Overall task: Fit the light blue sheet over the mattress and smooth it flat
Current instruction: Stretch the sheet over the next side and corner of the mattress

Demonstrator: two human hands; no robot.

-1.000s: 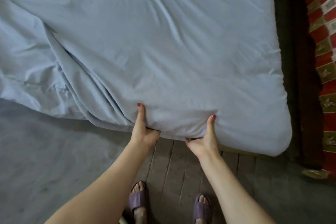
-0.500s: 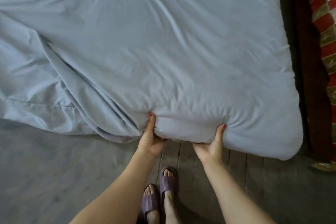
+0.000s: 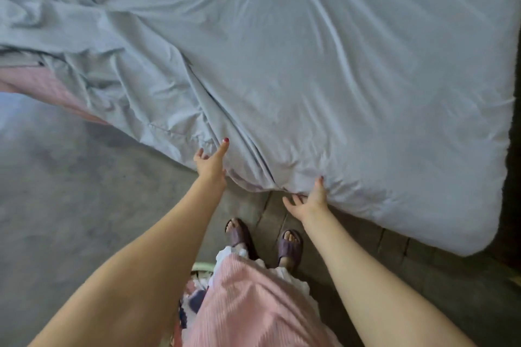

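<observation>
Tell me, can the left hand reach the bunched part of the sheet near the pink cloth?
Probably yes. The left hand is open at the sheet edge, and nothing lies between it and the bunched folds.

Both hands had been clamped on the near edge of the light blue sheet (image 3: 310,70), thumbs on top and fingers tucked under; they let go. The left hand (image 3: 211,163) moved leftward along the edge and opened, its thumb lying on the loose bunched cloth, fingers spread. The right hand (image 3: 309,201) loosened too, thumb touching the edge, fingers splayed clear below it. The view swung left and pulled back, bringing in a pink striped mattress (image 3: 53,87) bare under the crumpled sheet at the left, and the person's pink skirt (image 3: 248,304). The feet shifted apart
</observation>
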